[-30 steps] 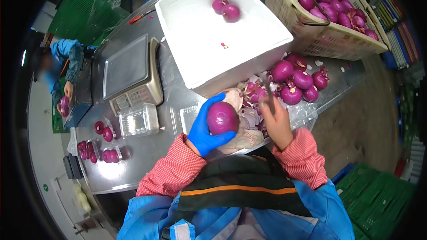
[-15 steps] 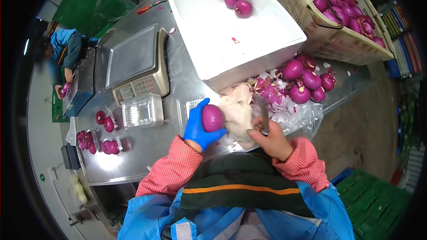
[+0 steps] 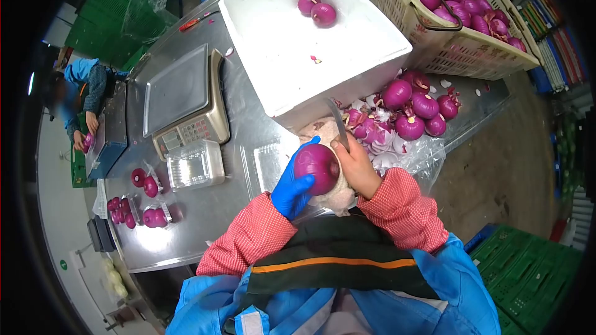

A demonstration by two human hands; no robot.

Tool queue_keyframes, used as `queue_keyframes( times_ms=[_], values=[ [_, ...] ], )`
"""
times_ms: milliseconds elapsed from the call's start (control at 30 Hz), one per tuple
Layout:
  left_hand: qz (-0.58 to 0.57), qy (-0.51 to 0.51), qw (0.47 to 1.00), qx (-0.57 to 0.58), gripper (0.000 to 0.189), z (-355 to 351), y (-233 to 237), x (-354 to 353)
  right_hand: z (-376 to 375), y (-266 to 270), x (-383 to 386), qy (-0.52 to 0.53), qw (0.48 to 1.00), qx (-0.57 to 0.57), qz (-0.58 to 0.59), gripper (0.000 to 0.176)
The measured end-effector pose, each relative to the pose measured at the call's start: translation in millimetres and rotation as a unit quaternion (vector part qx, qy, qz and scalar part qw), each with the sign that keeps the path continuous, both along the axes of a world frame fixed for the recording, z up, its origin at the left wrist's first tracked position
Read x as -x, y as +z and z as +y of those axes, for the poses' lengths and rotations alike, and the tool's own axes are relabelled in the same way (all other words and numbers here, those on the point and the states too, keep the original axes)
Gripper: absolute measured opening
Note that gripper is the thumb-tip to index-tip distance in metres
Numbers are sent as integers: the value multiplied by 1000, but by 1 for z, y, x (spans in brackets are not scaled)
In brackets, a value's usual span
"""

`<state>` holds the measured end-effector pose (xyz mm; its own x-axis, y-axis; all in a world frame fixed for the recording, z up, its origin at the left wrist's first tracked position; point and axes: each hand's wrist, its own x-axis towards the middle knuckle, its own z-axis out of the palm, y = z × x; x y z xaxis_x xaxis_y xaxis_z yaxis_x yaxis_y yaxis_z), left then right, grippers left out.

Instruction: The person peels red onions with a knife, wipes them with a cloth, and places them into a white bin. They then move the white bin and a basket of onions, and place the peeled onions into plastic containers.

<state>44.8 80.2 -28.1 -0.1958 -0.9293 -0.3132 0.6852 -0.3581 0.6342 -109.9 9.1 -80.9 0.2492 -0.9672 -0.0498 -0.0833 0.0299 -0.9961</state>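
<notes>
A large red onion (image 3: 317, 169) rests in my left hand (image 3: 290, 187), which wears a blue glove and has its fingers wrapped round the onion's left side. My bare right hand (image 3: 358, 165) grips a knife (image 3: 338, 125); its curved blade points up and away, while the handle is hidden in my fist. The two hands are close together, the right one just beside the onion. Beneath them lies a crumpled, stained whitish cloth (image 3: 339, 198). To the right are onion skins (image 3: 384, 141) and several red onions (image 3: 410, 126).
A white foam box (image 3: 273, 56) holding two onions stands ahead. Behind it on the right is a crate (image 3: 462, 56) full of onions. Left are a scale (image 3: 180, 96), a clear plastic tray (image 3: 195, 167) and packed onions (image 3: 155, 216). Another person (image 3: 87, 90) works at far left.
My left hand has brought the onion rightwards, turning it. My right hand has moved up and left towards it, with the knife blade now pointing upward. The whole view has shifted slightly.
</notes>
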Motion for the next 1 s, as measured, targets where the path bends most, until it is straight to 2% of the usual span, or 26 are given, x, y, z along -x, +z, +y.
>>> queue_keyframes(
  times_ms=[33, 100, 167, 200, 300, 400, 533, 567, 667, 1000],
  values=[
    [19, -7, 1000, -4, 99, 1, -2, 1, 2, 3, 2, -5, 1000, -13, 5, 25],
    [-114, -51, 991, 48, 97, 2, -12, -4, 6, 10, 7, -19, 999, -40, 14, 26],
    [-212, -88, 970, 80, 90, 3, -21, -11, 5, 8, 9, -21, 1000, -14, 7, 26],
    [-190, -104, 976, 36, 86, 2, -18, -15, 3, 13, 9, -22, 1000, -1, 4, 27],
    [-105, -124, 984, -76, 71, -4, -2, -20, -1, 38, 11, 12, 993, 75, 92, 24],
    [46, -5, 989, -143, 68, -4, -4, -22, -7, 57, 25, -38, 969, 172, 173, 19],
    [89, 40, 991, -88, 62, -10, 0, -25, 11, 68, 54, 71, 894, 310, 314, 17],
    [71, 46, 993, -78, 61, -11, 3, -24, 17, 71, 55, 81, 876, 344, 330, 23],
    [105, 62, 989, -85, 58, -11, 5, -21, 24, 74, 56, 76, 860, 353, 361, 23],
    [-14, 56, 998, -33, 62, -13, 25, 0, 23, 60, 64, 33, 833, 381, 401, 32]
  ],
)
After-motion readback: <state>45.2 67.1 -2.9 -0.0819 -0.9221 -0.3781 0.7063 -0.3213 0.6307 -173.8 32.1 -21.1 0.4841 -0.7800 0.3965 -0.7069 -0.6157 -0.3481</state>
